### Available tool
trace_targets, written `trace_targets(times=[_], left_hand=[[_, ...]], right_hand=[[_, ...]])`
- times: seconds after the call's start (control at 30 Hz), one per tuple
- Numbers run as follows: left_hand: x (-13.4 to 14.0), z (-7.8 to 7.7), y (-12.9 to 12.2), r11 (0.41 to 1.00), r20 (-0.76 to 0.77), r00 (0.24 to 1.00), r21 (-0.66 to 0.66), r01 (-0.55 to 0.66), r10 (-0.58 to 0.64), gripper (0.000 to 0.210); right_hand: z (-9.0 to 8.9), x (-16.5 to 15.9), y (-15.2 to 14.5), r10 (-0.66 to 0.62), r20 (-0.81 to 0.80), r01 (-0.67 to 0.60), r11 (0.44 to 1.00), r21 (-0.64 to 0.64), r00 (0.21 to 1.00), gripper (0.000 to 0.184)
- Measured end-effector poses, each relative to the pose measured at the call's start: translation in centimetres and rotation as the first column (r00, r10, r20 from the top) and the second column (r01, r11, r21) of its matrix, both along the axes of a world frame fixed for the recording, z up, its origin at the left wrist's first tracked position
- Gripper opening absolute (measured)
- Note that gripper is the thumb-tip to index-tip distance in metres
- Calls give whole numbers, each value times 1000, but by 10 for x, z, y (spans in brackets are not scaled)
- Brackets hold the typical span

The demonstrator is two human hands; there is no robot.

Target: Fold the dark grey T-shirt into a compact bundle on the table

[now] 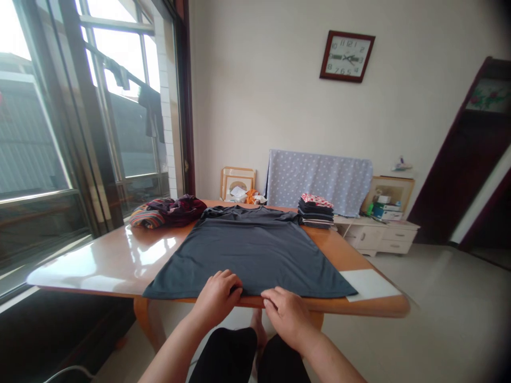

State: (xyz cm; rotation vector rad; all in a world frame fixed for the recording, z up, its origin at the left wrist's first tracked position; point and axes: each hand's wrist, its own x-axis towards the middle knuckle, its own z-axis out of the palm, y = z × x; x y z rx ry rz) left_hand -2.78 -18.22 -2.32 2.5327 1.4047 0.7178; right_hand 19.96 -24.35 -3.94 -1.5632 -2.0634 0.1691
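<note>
A dark grey-blue T-shirt (247, 250) lies spread flat on the wooden table (115, 260), its bottom hem along the near edge and its sleeves and neck bunched a little at the far end. At the middle of the hem, my left hand (219, 298) has its fingers curled in and closed on the cloth. My right hand (288, 314) is a short way to the right, thumb and fingers closed at the same hem. Between the two hands a short stretch of hem shows. The fingertips' exact hold is partly hidden.
A heap of striped and dark red clothes (170, 211) lies at the table's far left. Folded clothes (316, 211) are stacked at the far right. A white sheet (373, 284) lies by the shirt's right corner. Behind stand a dotted cloth cover (319, 181) and a white cabinet (393, 236).
</note>
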Motion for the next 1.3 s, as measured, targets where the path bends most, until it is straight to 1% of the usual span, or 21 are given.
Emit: trace_targets(times=[0.03, 0.17, 0.27, 0.33, 0.43, 0.5, 0.57, 0.67, 0.77, 0.87, 0.97, 1.03, 1.13, 1.23, 1.3], left_hand=[[0, -1, -1, 1000, -5, 1000, 5, -8, 8, 11], [2, -2, -6, 999, -50, 998, 21, -33, 34, 14], [4, 0, -7, 999, -81, 996, 43, -33, 36, 12], [5, 1, -7, 998, -92, 995, 50, -33, 38, 18], [5, 2, -4, 998, -82, 995, 40, -52, 55, 21], [5, 1, -4, 997, -60, 996, 41, -64, 66, 22], [5, -2, -5, 994, -26, 997, 74, -76, 78, 22], [6, -9, -12, 977, 37, 994, 184, -105, 100, 21], [9, -22, -25, 961, 45, 998, 270, -64, 54, 22], [11, -36, -35, 957, 21, 1000, 291, -4, -2, 21], [13, -44, -40, 953, 29, 1000, 302, -12, 3, 25], [15, -45, -41, 952, 28, 999, 303, -27, 20, 28], [15, -42, -43, 951, 3, 998, 302, -67, 69, 26], [14, -40, -44, 936, -14, 987, 320, -147, 160, 24], [11, -39, -44, 915, -14, 971, 338, -219, 237, 25]], right_hand=[[-1, 0, 1, -8, -7, 8, 1000, 4, 1000, 32], [-4, -1, 3, -15, -31, 15, 1000, 14, 999, 40], [-3, -3, 1, -9, -50, 10, 1000, 19, 999, 39], [-2, -5, -1, 0, -49, 1, 1000, 21, 999, 36], [-1, -9, -3, 12, 1, -12, 1000, 15, 1000, 33], [-1, -11, -4, -3, 44, 3, 1000, 10, 999, 33], [-1, -13, -5, -27, 86, 27, 1000, 1, 996, 35], [0, -18, -3, -56, 153, 61, 998, -32, 987, 36], [2, -22, -1, -87, 185, 102, 992, -71, 979, 34], [3, -23, 1, -97, 177, 117, 988, -104, 979, 32], [5, -22, 2, -78, 156, 98, 988, -122, 985, 30], [5, -22, 2, -71, 147, 90, 988, -126, 987, 29], [4, -21, 1, -83, 146, 102, 987, -125, 986, 29], [2, -22, 0, -88, 150, 106, 987, -120, 985, 29], [1, -22, 0, -87, 159, 107, 986, -124, 984, 29]])
